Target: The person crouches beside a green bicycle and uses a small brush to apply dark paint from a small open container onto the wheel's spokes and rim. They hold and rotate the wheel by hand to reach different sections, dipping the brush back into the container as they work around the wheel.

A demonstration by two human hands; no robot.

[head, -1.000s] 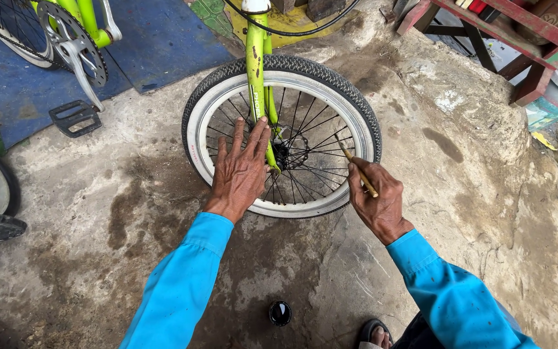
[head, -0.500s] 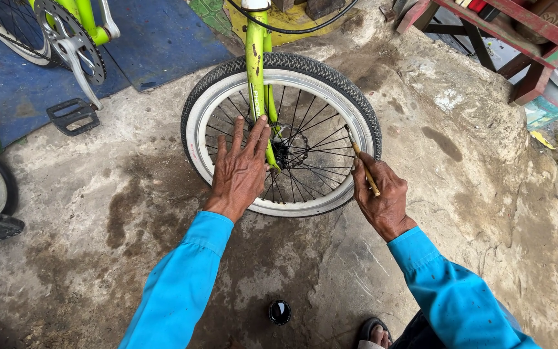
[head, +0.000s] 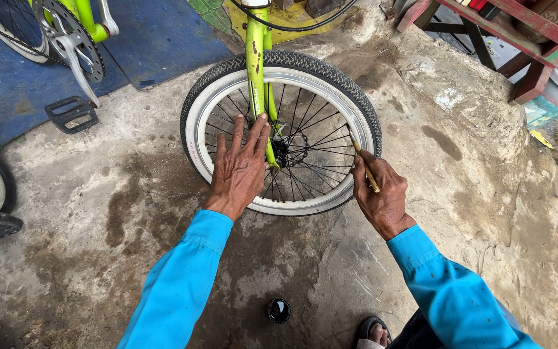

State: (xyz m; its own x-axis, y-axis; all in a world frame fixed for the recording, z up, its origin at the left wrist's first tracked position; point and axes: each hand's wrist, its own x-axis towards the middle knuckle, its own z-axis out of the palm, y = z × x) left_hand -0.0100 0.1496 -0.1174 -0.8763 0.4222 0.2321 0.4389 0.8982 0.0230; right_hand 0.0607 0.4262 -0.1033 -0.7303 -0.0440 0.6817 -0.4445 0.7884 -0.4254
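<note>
At front wheel (head: 281,132) of green bike: my left hand (head: 240,169) lies flat, fingers spread, on spokes beside fork (head: 257,71). Right hand (head: 380,195) pinches thin yellowish stick (head: 365,167), tip at rim. Judged step: working rim/spokes. Next needs steady wheel, fine tip control.

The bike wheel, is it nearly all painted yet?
Done: I cannot tell; no fresh coat shows on the white rim. In hand: the left hand rests on the spokes by the green fork; the right hand holds a thin stick at the rim. Left: cannot tell; a small dark pot sits open nearby.
</note>
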